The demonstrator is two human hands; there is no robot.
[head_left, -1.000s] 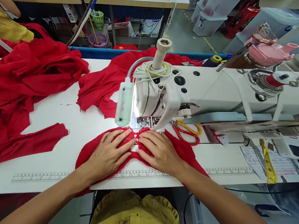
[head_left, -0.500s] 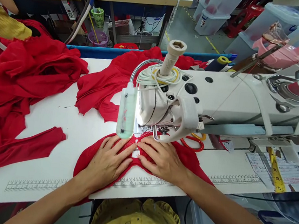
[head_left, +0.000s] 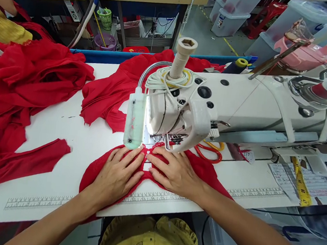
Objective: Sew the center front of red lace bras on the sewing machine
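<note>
A red garment piece (head_left: 92, 173) with lace edging lies on the white sewing table, its narrow middle just in front of the sewing machine's (head_left: 178, 116) needle area. My left hand (head_left: 121, 172) rests flat on its left half, fingers stretched toward the machine. On the right half lies my right hand (head_left: 176, 173), also flat with fingers spread; its upper fingertips come close to the machine's white finger guard. Between the hands a small gap in the fabric shows the table. The needle itself is hidden behind the machine head and the lit lamp (head_left: 135, 119).
Red fabric (head_left: 35, 75) is heaped at the left, and another red piece (head_left: 105, 97) lies behind the machine. Orange-handled scissors (head_left: 211, 154) sit under the arm. A yellow tape measure (head_left: 302, 186) lies on papers at right. A co-worker's yellow sleeve (head_left: 7, 26) shows at far left.
The view has shifted slightly, moving the machine a little left and up in the picture. Both hands stay flat on the red fabric, with fingertips almost unchanged against it.
</note>
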